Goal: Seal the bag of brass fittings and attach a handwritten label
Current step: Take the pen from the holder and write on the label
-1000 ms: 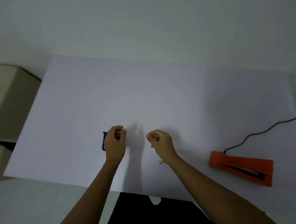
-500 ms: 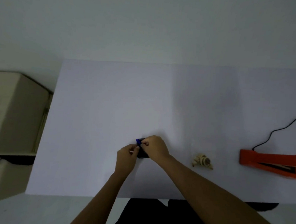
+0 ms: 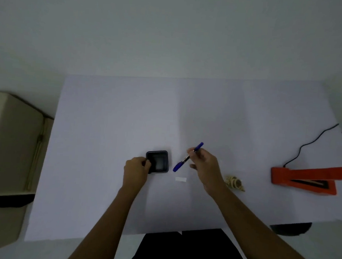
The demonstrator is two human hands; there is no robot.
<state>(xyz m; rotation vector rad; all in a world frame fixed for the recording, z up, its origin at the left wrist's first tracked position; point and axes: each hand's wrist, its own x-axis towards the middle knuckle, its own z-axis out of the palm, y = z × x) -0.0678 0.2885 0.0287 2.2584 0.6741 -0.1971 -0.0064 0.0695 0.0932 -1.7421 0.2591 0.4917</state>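
My right hand (image 3: pixel 204 166) holds a blue pen (image 3: pixel 187 157) tilted over the white table (image 3: pixel 107 126), its cap end pointing down-left. A small white label strip (image 3: pixel 180 179) lies flat just below the pen. My left hand (image 3: pixel 136 170) grips the left edge of a small dark square box (image 3: pixel 157 161). The clear bag of brass fittings (image 3: pixel 235 183) rests on the table to the right of my right wrist, touched by neither hand.
An orange heat sealer (image 3: pixel 304 177) with a black cord (image 3: pixel 312 143) sits at the table's right side. A beige cabinet (image 3: pixel 9 140) stands left of the table. The wall is behind the table's far edge.
The hands were together at the dark box. My right hand has since moved right and lifted the blue pen away; the label strip now lies uncovered. My left hand stays on the box.
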